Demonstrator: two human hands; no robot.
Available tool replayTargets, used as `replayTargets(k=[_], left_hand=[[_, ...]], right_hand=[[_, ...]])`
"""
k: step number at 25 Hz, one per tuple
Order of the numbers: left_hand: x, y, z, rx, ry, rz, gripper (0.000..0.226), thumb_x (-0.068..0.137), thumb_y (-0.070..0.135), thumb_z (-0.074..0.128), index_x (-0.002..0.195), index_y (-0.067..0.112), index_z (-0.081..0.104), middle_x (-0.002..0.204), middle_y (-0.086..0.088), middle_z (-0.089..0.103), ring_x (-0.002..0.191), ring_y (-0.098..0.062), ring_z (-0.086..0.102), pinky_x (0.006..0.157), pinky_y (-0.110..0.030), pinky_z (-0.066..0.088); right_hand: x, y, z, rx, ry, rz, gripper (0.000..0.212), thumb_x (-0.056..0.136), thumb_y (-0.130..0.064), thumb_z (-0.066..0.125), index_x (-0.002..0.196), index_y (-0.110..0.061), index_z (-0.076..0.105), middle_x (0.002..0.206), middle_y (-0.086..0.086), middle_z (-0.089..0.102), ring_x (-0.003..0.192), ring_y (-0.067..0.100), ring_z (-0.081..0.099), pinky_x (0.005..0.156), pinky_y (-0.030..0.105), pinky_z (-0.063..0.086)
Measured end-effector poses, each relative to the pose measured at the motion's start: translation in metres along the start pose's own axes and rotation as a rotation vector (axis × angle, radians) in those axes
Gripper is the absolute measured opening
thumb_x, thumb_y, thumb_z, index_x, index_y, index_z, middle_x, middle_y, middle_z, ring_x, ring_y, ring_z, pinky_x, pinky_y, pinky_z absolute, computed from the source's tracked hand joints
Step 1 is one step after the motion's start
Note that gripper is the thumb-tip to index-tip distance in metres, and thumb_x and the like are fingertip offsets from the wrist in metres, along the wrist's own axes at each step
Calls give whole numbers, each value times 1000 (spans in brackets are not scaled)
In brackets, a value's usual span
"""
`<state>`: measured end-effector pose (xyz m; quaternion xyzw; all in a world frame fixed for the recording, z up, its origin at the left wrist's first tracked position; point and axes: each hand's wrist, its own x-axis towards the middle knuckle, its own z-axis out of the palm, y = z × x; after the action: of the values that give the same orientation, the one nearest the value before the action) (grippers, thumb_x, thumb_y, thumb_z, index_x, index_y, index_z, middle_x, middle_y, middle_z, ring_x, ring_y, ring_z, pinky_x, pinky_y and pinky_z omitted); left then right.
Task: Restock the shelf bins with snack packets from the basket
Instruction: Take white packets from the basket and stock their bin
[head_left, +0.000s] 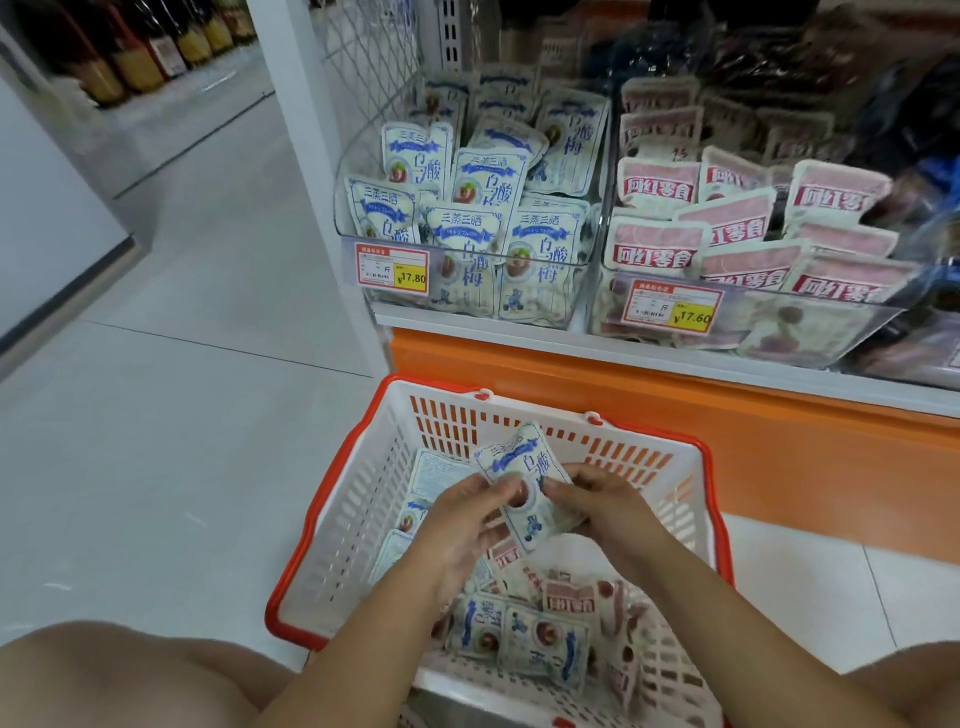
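Over the white basket with an orange rim (337, 519), both my hands hold one blue-and-white snack packet (524, 467). My left hand (462, 530) pinches its lower left edge and my right hand (602, 504) grips its right side. Beneath them more blue-and-white packets (519, 639) and pink packets (569, 597) lie loose in the basket. On the shelf above, a clear bin of blue-and-white packets (467, 280) stands at the left and a clear bin of pink packets (857, 332) at the right.
An orange shelf base (779, 447) runs behind the basket. Price tags (393, 270) hang on the bin fronts. White tiled floor (182, 415) stretches to the left, with bottles (130, 57) on a far shelf. My knees show at the bottom corners.
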<state>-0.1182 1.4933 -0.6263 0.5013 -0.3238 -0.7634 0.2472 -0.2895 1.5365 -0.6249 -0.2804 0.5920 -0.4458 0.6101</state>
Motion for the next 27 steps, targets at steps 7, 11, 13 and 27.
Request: replayTargets(k=[7, 11, 13, 27], left_hand=[[-21, 16, 10, 235, -29, 130, 18, 82, 33, 74, 96, 23, 75, 103, -1, 75, 107, -23, 66, 99, -47, 47], [-33, 45, 19, 391, -83, 216, 18, 85, 34, 71, 102, 26, 73, 99, 5, 75, 99, -16, 69, 96, -41, 51], [-42, 70, 26, 493, -65, 304, 15, 88, 33, 69, 102, 28, 72, 92, 8, 75, 89, -10, 69, 82, -30, 52], [10, 288, 54, 1523, 327, 1115, 46, 100, 30, 47, 145, 21, 41, 146, -1, 46, 133, -20, 42, 107, -33, 35]], right_hand=[[-24, -31, 5, -92, 48, -37, 25, 95, -25, 60, 100, -2, 70, 95, 12, 73, 83, 21, 68, 76, 32, 53], [-38, -74, 10, -221, 6, -165, 16, 92, -23, 64, 105, -14, 67, 97, 2, 75, 84, 17, 72, 70, 29, 55], [-40, -102, 11, -310, -39, -210, 16, 90, -20, 67, 106, -16, 67, 95, 0, 76, 80, 15, 72, 67, 27, 53], [49, -309, -3, -491, 560, -623, 39, 77, -28, 81, 107, -8, 67, 97, 7, 72, 80, 23, 68, 75, 39, 55]])
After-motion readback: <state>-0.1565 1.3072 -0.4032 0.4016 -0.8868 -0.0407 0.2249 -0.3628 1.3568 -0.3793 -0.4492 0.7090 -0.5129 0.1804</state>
